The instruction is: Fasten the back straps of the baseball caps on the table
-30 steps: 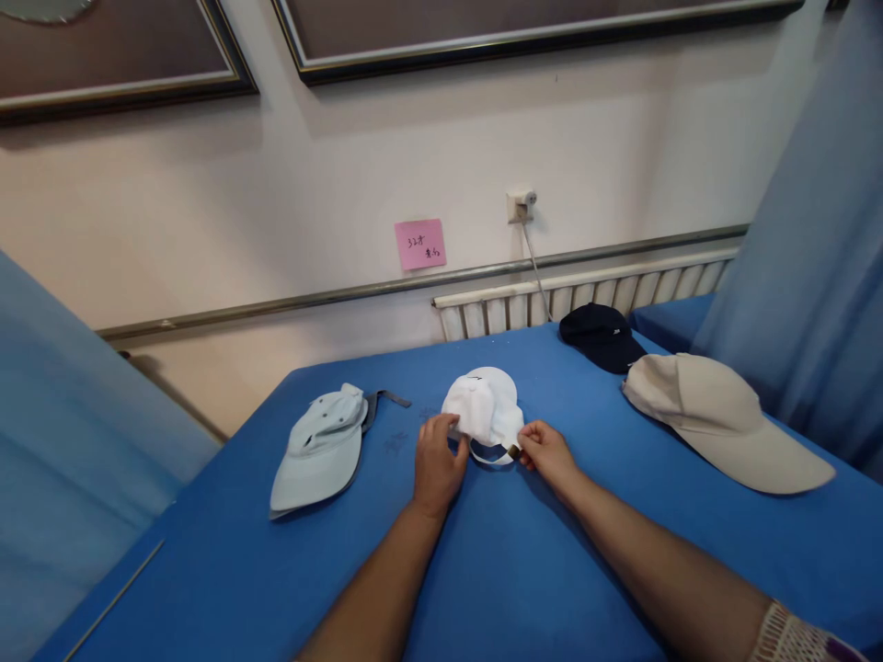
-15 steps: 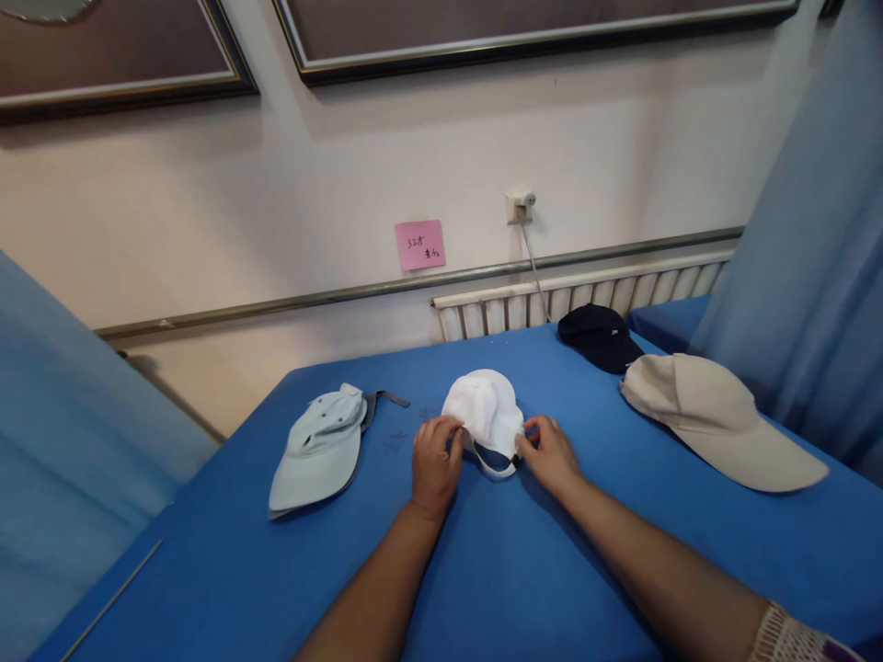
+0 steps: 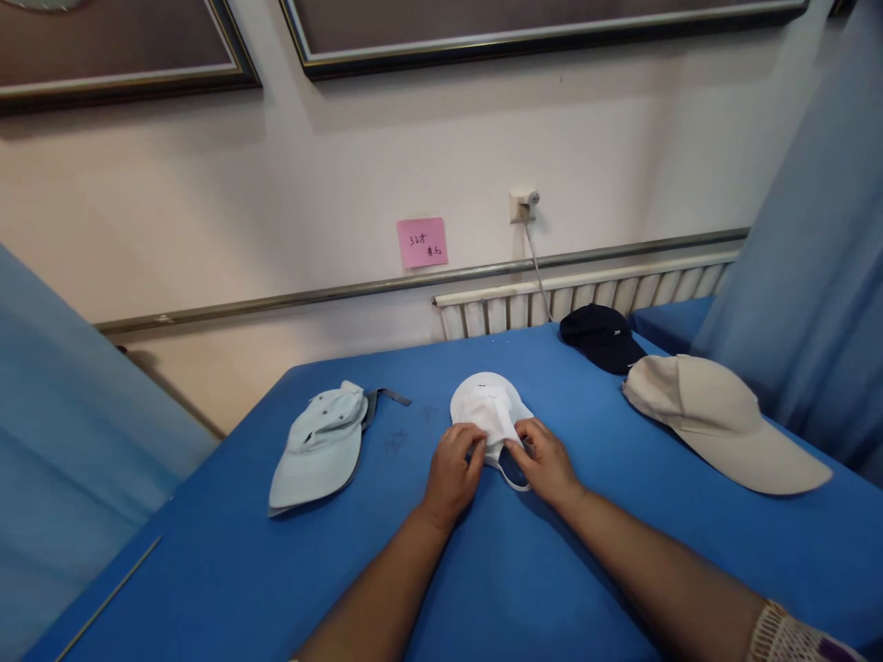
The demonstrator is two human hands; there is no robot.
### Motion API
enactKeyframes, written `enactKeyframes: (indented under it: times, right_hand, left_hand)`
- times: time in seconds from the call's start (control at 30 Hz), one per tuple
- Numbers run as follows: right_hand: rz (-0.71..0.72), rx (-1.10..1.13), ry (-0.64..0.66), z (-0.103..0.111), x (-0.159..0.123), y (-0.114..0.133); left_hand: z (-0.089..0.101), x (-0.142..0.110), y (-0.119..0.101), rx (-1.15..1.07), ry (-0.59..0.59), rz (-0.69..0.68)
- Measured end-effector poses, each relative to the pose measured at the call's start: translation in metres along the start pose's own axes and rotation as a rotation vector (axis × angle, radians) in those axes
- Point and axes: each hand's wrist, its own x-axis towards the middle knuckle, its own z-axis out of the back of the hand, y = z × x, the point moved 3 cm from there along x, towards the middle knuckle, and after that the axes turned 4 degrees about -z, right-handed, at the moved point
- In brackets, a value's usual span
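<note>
A white baseball cap [image 3: 483, 405] lies on the blue-covered table [image 3: 331, 588] with its strap opening facing me. My left hand [image 3: 456, 464] pinches the crown's fabric near the back edge on the left. On the other side of that edge, my right hand [image 3: 547, 462] grips the cloth beside the opening, between thumb and fingers. The crown looks flattened and creased between the two hands. A part of the strap loop shows below, next to my right fingers.
To the left lies a pale grey-blue cap [image 3: 321, 441] with a dark strap. At right are a beige long-brimmed cap [image 3: 717, 418] and a navy cap [image 3: 600, 336]. Blue curtains [image 3: 793, 239] hang at both sides. A radiator [image 3: 497, 313] and wall rail run behind the table.
Both hands have come closer together over the back of the white cap. Its crown has been pressed down and folded, and the strap opening has shifted slightly to the right.
</note>
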Motion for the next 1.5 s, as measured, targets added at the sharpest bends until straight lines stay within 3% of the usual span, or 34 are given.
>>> enactKeyframes:
  times: [0.13,0.27,0.53,0.73,0.93,1.07,1.2,1.33,1.5]
  right_hand:
    - [-0.062,0.062,-0.036,0.001,0.001,-0.005]
    - [-0.139,0.123,-0.061,0.002,0.002,-0.008]
    - [-0.133,0.183,-0.105,0.004,0.002,-0.009]
    - [-0.086,0.195,-0.122,0.005,0.003,-0.007]
    - [-0.018,0.22,-0.243,0.014,0.002,0.003]
    - [0.007,0.244,-0.271,0.016,0.003,0.002]
    - [-0.091,0.118,-0.216,0.012,0.007,-0.016]
    - [-0.17,-0.095,-0.061,0.005,0.01,-0.033]
    - [-0.148,-0.331,0.144,0.001,0.011,-0.029]
  left_hand:
    - [0.005,0.001,0.022,-0.014,-0.158,0.17]
    - [0.007,0.0,0.035,0.043,-0.154,0.307]
    - [-0.003,-0.003,0.023,0.115,-0.008,0.244]
    - [-0.001,0.0,0.023,0.067,-0.028,0.199]
    - [0.009,0.003,0.015,0.041,-0.072,0.111]
    - [0.014,0.004,0.023,0.068,-0.056,0.122]
    - [0.015,0.003,0.04,0.107,-0.008,0.194]
    - [0.012,0.002,0.05,0.146,0.06,0.285]
    - [0.008,0.001,0.049,0.148,0.094,0.313]
